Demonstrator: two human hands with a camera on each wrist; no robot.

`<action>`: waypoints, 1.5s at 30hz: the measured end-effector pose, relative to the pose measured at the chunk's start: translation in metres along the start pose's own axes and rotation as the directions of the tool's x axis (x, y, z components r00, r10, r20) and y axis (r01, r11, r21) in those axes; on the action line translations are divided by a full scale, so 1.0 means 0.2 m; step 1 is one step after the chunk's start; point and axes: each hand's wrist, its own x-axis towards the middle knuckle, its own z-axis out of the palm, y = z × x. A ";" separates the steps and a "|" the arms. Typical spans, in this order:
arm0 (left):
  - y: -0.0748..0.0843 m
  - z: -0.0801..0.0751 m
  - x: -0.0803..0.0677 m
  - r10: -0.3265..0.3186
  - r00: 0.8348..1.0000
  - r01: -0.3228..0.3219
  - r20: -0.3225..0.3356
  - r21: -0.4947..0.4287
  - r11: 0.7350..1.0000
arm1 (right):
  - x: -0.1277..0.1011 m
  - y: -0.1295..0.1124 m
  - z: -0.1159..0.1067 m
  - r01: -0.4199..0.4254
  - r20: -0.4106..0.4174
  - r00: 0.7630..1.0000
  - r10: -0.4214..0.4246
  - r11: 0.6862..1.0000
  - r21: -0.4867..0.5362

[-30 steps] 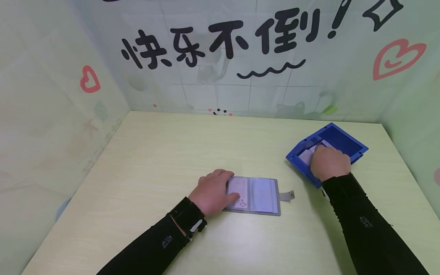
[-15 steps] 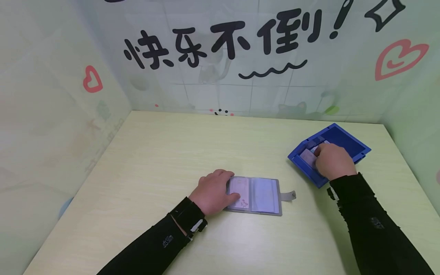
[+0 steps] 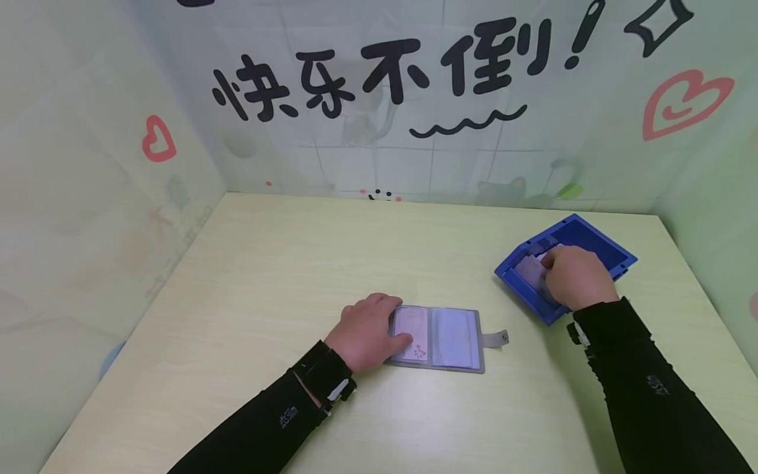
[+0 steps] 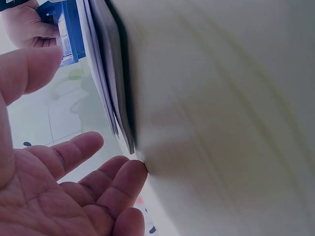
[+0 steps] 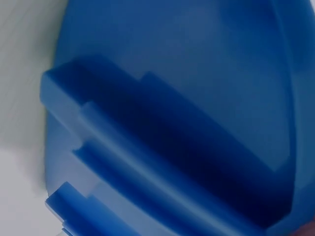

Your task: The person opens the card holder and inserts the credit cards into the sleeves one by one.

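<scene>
**Meanwhile, one hand is steadying the card holder as the other is working in the blue tray**

Nearest the person, the left hand is lying flat with relaxed fingers on the left page of the open card holder, pinning it to the desk. The left wrist view is showing the fingers spread and nothing gripped. The holder's snap tab is sticking out on the side away from that hand.

Beyond the card holder and off to its right, the right hand is reaching into the blue tray, fingers curled onto the pale cards sitting in the tray's end nearer the holder. Whether it is pinching one card or only touching the stack I cannot tell; the right wrist view is showing only blue plastic.

To do this well, I judge the fingertips should be peeling a single card off the top, while the left hand is keeping the holder's pages flat and open.
</scene>
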 end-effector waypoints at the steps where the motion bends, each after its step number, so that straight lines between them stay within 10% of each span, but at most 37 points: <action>1: 0.00 0.00 0.00 0.000 1.000 0.000 0.000 -0.002 1.000 | 0.00 0.00 0.00 0.002 -0.018 1.000 -0.002 1.000 -0.002; 26: 0.01 -0.02 -0.02 0.008 1.000 -0.009 -0.008 -0.007 1.000 | -0.12 -0.04 -0.03 -0.048 -0.347 0.926 0.151 0.957 0.287; 45: 0.05 -0.01 -0.03 0.011 1.000 -0.017 -0.022 -0.262 0.965 | -0.31 -0.41 0.29 0.118 -0.185 0.983 0.009 0.741 0.661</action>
